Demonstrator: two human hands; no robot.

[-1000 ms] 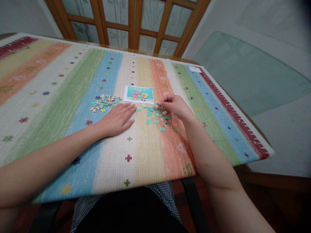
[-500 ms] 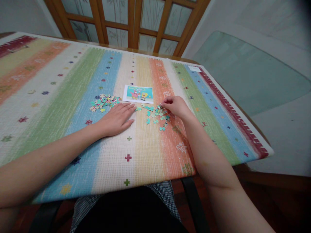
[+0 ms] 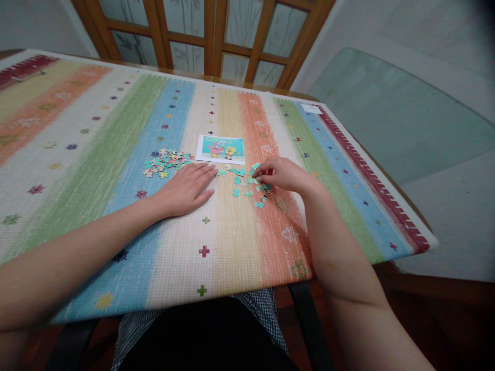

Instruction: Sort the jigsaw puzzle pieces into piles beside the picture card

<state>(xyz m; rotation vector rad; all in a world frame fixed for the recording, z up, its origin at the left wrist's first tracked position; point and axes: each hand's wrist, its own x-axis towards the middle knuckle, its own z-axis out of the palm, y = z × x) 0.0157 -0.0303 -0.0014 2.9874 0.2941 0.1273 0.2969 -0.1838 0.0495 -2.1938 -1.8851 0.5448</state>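
My left hand (image 3: 186,189) lies flat on the tablecloth, fingers stretched out and holding nothing. Just beyond its knuckles is a heap of mixed jigsaw puzzle pieces (image 3: 167,162). To the right, mostly turquoise puzzle pieces (image 3: 248,194) are spread loosely on the yellow and orange stripes. My right hand (image 3: 279,174) is over their right part, thumb and fingertips pinched together on a puzzle piece that they mostly hide. A printed reference picture (image 3: 221,150) with cartoon figures on a turquoise ground lies flat beyond both hands.
A striped tablecloth (image 3: 185,252) covers the table, whose near edge is at my lap. A small white label (image 3: 311,108) is at the far right corner. Wooden doors with glass panes (image 3: 187,57) stand behind the table, and a wall is on the right.
My right hand has shifted slightly nearer to me and its fingers now point down at the turquoise pieces; the wrist is more bent. My left hand has stayed put.
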